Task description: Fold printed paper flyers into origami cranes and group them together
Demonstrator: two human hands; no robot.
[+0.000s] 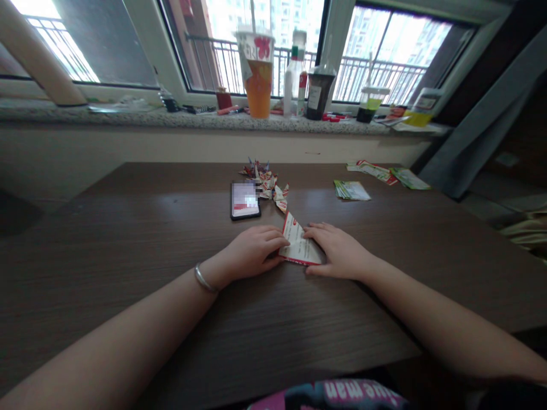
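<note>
A folded sheet of printed paper (299, 246), cream with red edges and roughly triangular, lies on the table between my hands. At its left edge, my left hand (258, 249) is closed on the paper, with the fingers on top and the thumb near the lower corner. My right hand (335, 250) rests at the right side. Its fingertips touch the paper's upper face, and its thumb is spread apart beside the lower right corner. Just beyond the paper sit several folded paper pieces (268, 183) in a cluster, partly against a phone (245, 200) with a lit screen.
The brown table (128, 239) reaches to the wall below the window. Toward its far right lie a stack of paper slips (352, 191) and more printed slips (378, 171). A large cup of orange drink (258, 85), bottles (294, 80) and other cups line the stone windowsill (196, 119).
</note>
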